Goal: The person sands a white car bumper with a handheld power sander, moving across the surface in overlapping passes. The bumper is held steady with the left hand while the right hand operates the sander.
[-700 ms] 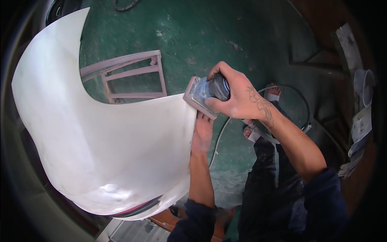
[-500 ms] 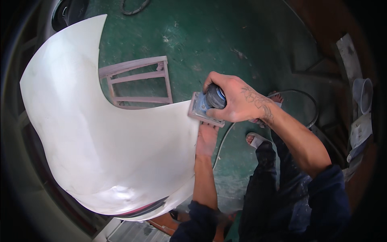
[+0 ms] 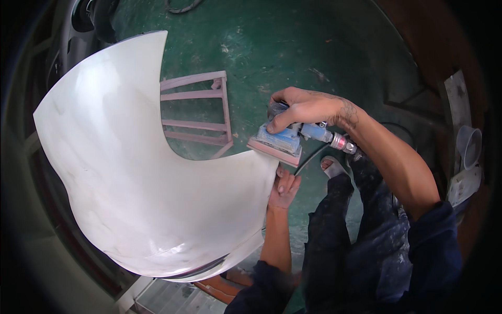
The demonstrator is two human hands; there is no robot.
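Observation:
A large curved white car body panel (image 3: 209, 209) fills the left and middle of the view. My right hand (image 3: 308, 107) is closed around a blue air sander (image 3: 282, 138) with a flat rectangular pad. The pad lies over the panel's near right corner; whether it presses on the surface is hard to tell. A metal air fitting (image 3: 340, 142) runs from the sander beneath my right wrist. Just below the sander, my left hand (image 3: 284, 191) grips the panel's right edge with curled fingers, partly hidden behind that edge.
A pinkish wooden frame (image 3: 226, 104) stands on the green floor (image 3: 272, 47) beyond the panel's inner curve. A dark hose (image 3: 314, 157) trails beside my left hand. At the right are a clear plastic cup (image 3: 469, 141) and dusty sheets. Dark coiled hose (image 3: 183, 8) lies at the far edge.
The sander has turned and tilted in my right hand, so its blue side and air fitting now show. My left fingers have curled at the edge. The panel sits farther right in view.

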